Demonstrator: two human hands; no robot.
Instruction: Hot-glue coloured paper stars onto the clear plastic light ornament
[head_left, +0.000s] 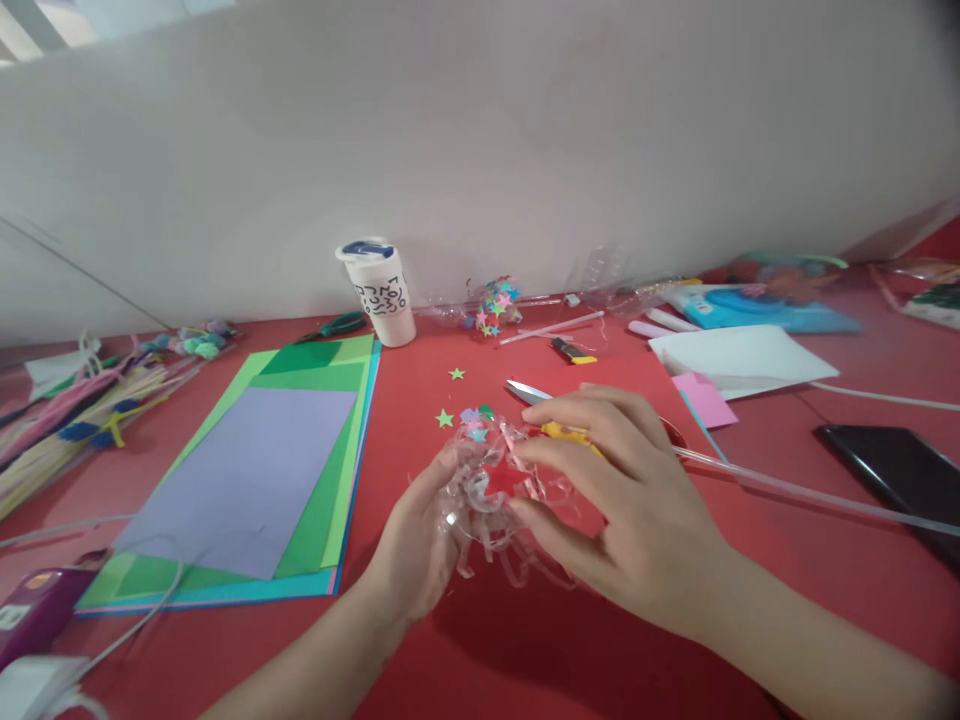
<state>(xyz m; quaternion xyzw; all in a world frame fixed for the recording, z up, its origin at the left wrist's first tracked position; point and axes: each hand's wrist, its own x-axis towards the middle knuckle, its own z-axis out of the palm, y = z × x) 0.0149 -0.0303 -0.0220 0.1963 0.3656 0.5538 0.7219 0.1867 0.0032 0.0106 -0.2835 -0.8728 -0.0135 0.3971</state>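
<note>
In the middle of the head view, a see-through tangle of curled plastic strips (480,525) rests in my left hand (424,535), the fingers curved round its left side and underneath. A red star (504,478) shows on top of it. My right hand (630,500) reaches in from the right, thumb and fingertips at the star's right edge. Small coloured stars (472,420) sit at the tangle's far side. Scissors with yellow handles (566,432) lie partly hidden under my right hand, blades pointing away to the left.
Coloured paper sheets (247,480) lie stacked at left beside pipe cleaners (82,430). A white cup (381,295), a star-covered ball (496,308) and a cutter knife (572,351) stand or lie farther back. At right are a white sheet (742,358) and a black phone (892,475).
</note>
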